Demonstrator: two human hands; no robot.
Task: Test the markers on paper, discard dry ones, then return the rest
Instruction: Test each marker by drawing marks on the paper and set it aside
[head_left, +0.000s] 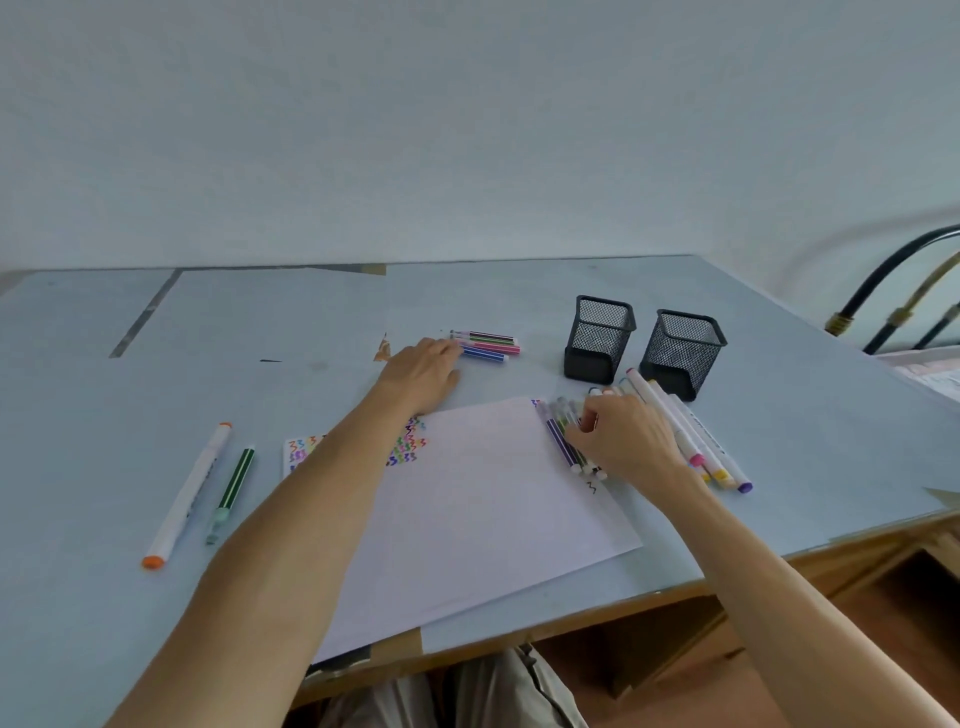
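A person leans over a pale blue worktop (519, 291), both bare arms stretched across a white sheet of paper (478, 509) marked near its far left corner with rows of coloured squiggles (408, 444). The left hand (423, 371) lies palm down beyond the paper, its fingers loosely spread and touching the near ends of a small row of thin striped markers (488, 345) lying side by side; it grips nothing. The right hand (621, 439) rests at the paper's right edge, its fingers curled narrowly onto a second cluster of thin markers (563, 441), though whether it has actually pinched one cannot be told. Just right of that hand lies a bundle of thick white markers with coloured caps (696, 441). Two black mesh pen holders (597, 338) (683, 353) stand upright beside each other behind that bundle; their contents cannot be made out. Well apart on the left lie an orange-capped white marker (187, 493) and, just beside it, a green striped marker (231, 493).
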